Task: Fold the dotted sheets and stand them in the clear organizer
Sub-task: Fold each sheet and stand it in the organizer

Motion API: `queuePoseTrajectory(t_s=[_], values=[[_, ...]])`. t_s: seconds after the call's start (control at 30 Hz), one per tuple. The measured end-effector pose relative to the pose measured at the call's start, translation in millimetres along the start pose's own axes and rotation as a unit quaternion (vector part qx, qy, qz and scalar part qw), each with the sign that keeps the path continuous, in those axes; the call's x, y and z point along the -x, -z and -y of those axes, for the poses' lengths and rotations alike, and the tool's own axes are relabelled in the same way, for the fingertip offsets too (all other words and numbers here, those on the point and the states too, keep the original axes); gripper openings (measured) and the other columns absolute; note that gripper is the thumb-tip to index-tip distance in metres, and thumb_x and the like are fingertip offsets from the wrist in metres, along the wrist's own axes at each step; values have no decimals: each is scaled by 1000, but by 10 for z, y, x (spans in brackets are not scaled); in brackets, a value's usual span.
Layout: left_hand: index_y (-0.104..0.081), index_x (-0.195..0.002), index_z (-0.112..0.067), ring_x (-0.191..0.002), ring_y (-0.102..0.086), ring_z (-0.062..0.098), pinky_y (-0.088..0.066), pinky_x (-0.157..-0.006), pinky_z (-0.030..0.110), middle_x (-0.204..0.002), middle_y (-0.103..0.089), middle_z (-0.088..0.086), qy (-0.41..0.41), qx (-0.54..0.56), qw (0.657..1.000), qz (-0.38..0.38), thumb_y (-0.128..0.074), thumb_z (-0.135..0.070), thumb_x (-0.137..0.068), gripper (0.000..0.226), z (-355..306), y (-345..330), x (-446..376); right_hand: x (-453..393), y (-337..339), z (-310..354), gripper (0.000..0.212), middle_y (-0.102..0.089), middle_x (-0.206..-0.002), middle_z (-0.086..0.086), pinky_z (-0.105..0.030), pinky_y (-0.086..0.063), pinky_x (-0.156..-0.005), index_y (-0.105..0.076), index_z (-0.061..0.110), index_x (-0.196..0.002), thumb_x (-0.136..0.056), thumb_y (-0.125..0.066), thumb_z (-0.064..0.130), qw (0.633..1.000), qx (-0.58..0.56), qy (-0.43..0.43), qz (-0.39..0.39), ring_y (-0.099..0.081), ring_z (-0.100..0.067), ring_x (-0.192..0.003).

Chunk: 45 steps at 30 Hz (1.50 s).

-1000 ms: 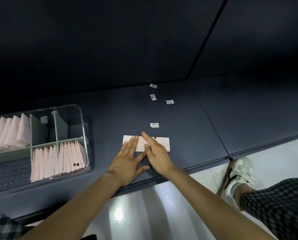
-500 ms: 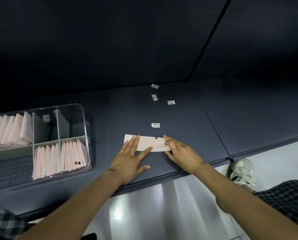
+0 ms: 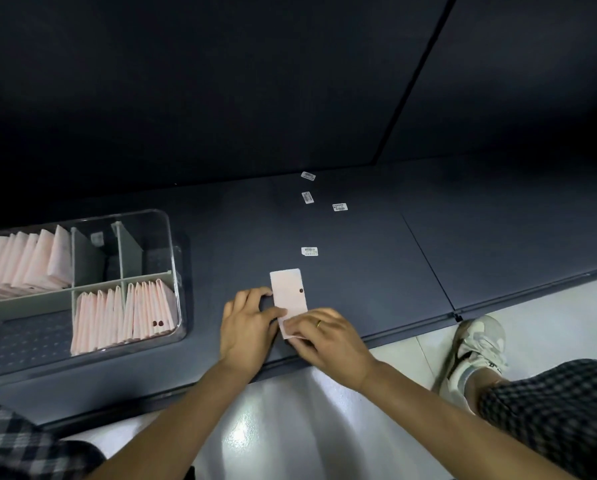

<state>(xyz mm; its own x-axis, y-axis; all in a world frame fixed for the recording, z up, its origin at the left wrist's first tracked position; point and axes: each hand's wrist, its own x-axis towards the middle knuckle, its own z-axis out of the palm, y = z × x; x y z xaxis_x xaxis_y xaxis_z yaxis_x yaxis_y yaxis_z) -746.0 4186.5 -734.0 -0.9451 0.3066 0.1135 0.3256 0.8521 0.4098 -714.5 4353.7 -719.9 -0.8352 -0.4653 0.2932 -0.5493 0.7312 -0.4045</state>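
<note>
A folded pink sheet, marked with one dark dot near its right edge, is seen lying on the dark counter with its long side running away from the person. Its near end is covered by the right hand, whose fingers are laid over the paper (a ring is worn on one finger); whether the paper is pinched underneath cannot be told. The left edge of the sheet is touched by the left hand, its thumb set on the paper and its fingers curled beside it. The clear organizer is placed well to the left on the counter, and rows of folded pink sheets are stood upright in its compartments. Four small barcode labels are scattered on the counter beyond the sheet.
</note>
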Motion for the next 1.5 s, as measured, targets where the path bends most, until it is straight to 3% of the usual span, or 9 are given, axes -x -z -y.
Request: queuePoseTrajectory(t_s=[0.17, 0.4, 0.6, 0.73, 0.8, 0.9, 1.13, 1.27, 1.5], values=[[-78, -84, -29, -88, -57, 35, -38, -70, 37, -97, -66, 5, 84, 77, 993, -26, -82, -7, -66, 29, -1, -80, 102, 16, -16, -132, 36, -66, -110, 6, -22, -35, -93, -61, 17, -119, -84, -62, 9, 976, -67, -199, 66, -52, -12, -109], [-76, -89, -27, -101, -42, 22, -19, -75, 27, -99, -54, -5, 208, 108, 972, -8, -71, -39, -80, 16, 39, -128, -16, -252, -58, -180, 8, -63, -73, 4, -21, -39, -67, -70, 10, -82, -81, -71, 18, 886, -205, -415, 18, -56, -9, -71], [-64, -92, -20, -99, -48, 27, -31, -81, 33, -100, -54, 1, 202, 81, 976, -16, -72, -33, -81, 19, -35, -77, -39, -418, -115, -254, 17, -73, -92, -5, -32, -51, -83, -65, 16, -90, -77, -75, 21, 836, -194, -512, 35, -66, -21, -91], [-68, -103, -9, -104, -63, 33, -52, -87, 46, -115, -65, 11, -30, 21, 999, -18, -84, -18, -67, 41, -170, -90, 71, -468, -117, -289, 21, -72, -92, -5, -30, -50, -82, -58, 20, -81, -74, -77, 23, 828, -188, -526, 51, -66, -21, -92], [-56, -128, -4, -128, -49, 30, -34, -107, 49, -139, -50, 14, -85, -23, 995, 51, -77, -31, -76, 62, -215, -161, 116, -477, -111, -311, 22, -72, -93, -4, -28, -49, -81, -59, 20, -81, -74, -78, 26, 828, -184, -527, 54, -65, -19, -93], [-4, -150, -6, -147, 0, 21, 13, -115, 39, -156, 4, 6, -77, -82, 984, 139, -35, -53, -96, 78, -140, -242, 164, -485, -102, -324, 22, -71, -97, -4, -26, -47, -81, -63, 15, -90, -76, -76, 26, 830, -171, -525, 83, -64, -19, -97], [16, -147, -25, -144, 21, 24, 22, -112, 40, -156, 20, 11, -113, -120, 970, 179, -17, -67, -92, 77, -68, -283, 173, -640, -17, -210, 19, -67, -95, -10, -26, -46, -81, -64, 6, -101, -87, -52, -2, 895, -192, -397, -70, -60, -18, -86], [9, -150, -25, -145, 19, 24, 19, -115, 37, -157, 15, 14, -111, -121, 968, 191, -17, -69, -91, 78, -63, -276, 171, -783, -113, -170, 30, -64, -112, -24, -15, -49, -81, -59, -9, -111, -88, -42, -18, 862, -368, -342, 72, -61, -20, -93], [7, -150, -31, -141, 26, 18, 24, -111, 34, -158, 16, 7, -134, -115, 964, 200, -16, -70, -89, 76, 52, -193, 175, -866, -148, -387, 34, -65, -114, -20, -12, -44, -85, -64, -2, -110, -89, -42, -16, 886, -307, -329, 111, -59, -14, -96]])
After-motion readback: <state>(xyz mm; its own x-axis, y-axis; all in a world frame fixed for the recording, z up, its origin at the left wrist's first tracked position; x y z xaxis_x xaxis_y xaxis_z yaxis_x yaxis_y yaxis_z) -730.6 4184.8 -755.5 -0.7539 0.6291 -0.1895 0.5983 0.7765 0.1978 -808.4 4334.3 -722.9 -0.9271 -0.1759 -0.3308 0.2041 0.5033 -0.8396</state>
